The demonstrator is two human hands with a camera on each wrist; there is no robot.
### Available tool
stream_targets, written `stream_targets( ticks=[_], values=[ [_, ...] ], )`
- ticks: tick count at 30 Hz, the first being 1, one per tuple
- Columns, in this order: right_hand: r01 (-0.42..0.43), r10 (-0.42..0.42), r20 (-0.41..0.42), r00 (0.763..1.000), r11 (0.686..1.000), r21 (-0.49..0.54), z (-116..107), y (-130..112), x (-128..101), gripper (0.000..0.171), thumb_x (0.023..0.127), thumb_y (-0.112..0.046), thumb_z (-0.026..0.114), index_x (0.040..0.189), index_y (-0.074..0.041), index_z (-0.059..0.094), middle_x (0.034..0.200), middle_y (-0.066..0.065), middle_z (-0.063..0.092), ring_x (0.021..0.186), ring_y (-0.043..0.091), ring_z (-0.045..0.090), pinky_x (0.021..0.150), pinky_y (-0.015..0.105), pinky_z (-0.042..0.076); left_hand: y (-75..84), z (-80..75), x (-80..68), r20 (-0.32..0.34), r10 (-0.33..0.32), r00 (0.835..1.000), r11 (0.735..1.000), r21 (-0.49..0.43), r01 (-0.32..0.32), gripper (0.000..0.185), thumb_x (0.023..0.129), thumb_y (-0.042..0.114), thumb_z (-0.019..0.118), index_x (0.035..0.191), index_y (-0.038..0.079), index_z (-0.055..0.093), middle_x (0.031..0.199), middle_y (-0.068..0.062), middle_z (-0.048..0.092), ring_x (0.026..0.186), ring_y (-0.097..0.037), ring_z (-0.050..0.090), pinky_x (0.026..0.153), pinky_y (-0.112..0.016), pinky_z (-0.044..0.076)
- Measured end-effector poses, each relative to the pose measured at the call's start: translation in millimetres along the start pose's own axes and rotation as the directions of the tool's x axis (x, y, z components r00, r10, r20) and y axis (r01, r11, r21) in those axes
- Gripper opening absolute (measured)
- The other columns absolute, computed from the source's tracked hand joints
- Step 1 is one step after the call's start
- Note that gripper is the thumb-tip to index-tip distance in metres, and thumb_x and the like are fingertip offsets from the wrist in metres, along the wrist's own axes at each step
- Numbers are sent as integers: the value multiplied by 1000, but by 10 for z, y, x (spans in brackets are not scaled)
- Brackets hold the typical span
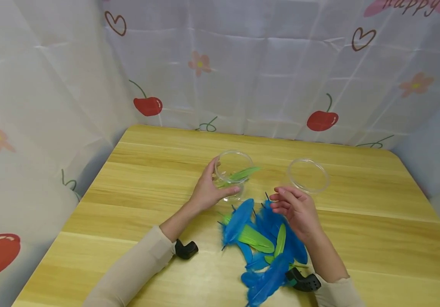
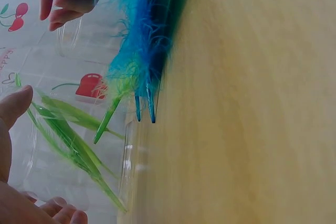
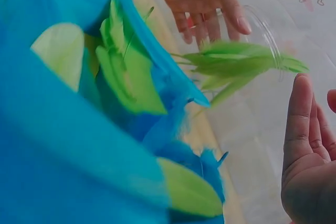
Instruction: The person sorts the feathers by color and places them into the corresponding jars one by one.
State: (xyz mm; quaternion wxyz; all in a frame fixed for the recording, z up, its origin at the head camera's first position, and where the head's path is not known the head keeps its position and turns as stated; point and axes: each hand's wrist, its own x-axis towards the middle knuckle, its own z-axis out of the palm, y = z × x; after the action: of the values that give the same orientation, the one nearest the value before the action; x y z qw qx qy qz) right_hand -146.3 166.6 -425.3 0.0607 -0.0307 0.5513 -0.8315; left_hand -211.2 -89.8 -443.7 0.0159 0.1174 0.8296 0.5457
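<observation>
The left hand [image 1: 206,191] gripped the clear cup [image 1: 233,174] holding green feathers [image 1: 244,173], while the empty, loosely open right hand [image 1: 295,209] hovered nearer the feather pile [image 1: 260,243], just behind it.

Two round clear plastic cups [image 1: 233,172] [image 1: 308,175] stand near the middle of the light wooden desk [image 1: 377,238]. Three slim green feathers [image 1: 243,174] sit in the left cup. A loose pile of blue and green feathers [image 1: 262,243], too overlapped to count, lies toward the desk's near edge.
</observation>
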Motion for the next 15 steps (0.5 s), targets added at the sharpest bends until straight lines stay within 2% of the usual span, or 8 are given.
stream_targets(
  ticks=[9,15],
  values=[
    [-60,58,-25,998,993,-104,-189,20,-100,22,103,-15,55,97,-14,76,87,6,75,72,15,72,69,26,58,0,11,3,-2,-6,1000,1000,-6,6,106,76,40,86,158,21,20,154,-11,36,130,-36,43,101,-55,42],
    [-83,79,-32,996,988,-128,-303,55,-155,20,103,-15,54,99,-14,74,88,5,74,73,14,72,69,26,58,-25,13,8,-5,-2,1000,1000,-6,2,107,75,41,86,158,21,21,154,-10,36,131,-35,42,102,-54,41]
  ],
)
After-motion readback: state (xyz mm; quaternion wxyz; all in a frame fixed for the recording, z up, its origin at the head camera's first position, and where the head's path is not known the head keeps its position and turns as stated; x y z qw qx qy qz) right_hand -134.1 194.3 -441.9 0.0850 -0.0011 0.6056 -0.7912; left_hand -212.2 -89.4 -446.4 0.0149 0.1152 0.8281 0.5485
